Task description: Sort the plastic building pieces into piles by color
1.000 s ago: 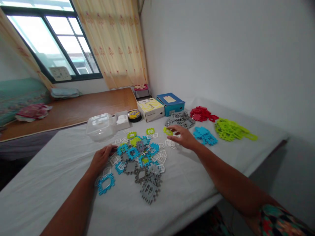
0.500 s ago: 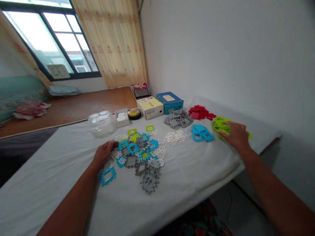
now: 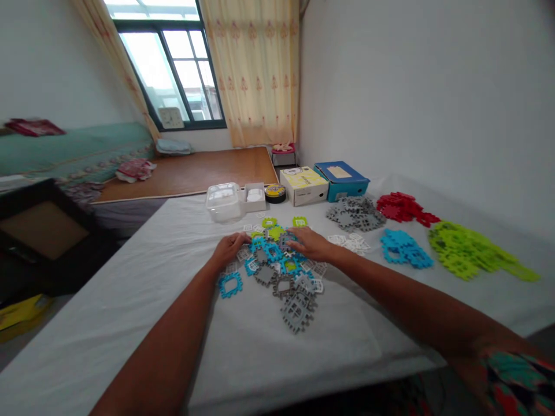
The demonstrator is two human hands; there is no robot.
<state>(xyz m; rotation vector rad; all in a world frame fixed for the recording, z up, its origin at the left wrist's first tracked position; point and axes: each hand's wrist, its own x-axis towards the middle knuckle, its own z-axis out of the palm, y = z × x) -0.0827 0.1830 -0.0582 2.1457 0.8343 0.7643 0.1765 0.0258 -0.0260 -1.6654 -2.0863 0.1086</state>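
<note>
A mixed pile of toothed plastic building plates (image 3: 273,252) in blue, green and grey, with small white window-like lattice pieces, lies on the white-covered table. My left hand (image 3: 230,249) rests at the pile's left edge, its fingers curled together against the pieces; what is between the fingertips is hidden. Over the right side of the pile reaches my right hand (image 3: 310,242), thumb and fingers apart beside a grey plate (image 3: 286,240). A blue frame piece (image 3: 230,285) lies below my left hand. Nearest me are grey lattice plates (image 3: 298,311).
Sorted heaps stand to the right: grey plates (image 3: 355,214), red plates (image 3: 403,208), blue plates (image 3: 405,248), green plates (image 3: 470,248) and white pieces (image 3: 353,242). Behind are a clear plastic box (image 3: 224,202), a round tin (image 3: 275,193), a yellow-white box (image 3: 303,186) and a blue box (image 3: 342,180).
My right hand has left the green heap at the far right and come back over the mixed pile. My left hand stays at the pile's left edge. The view has turned left.
</note>
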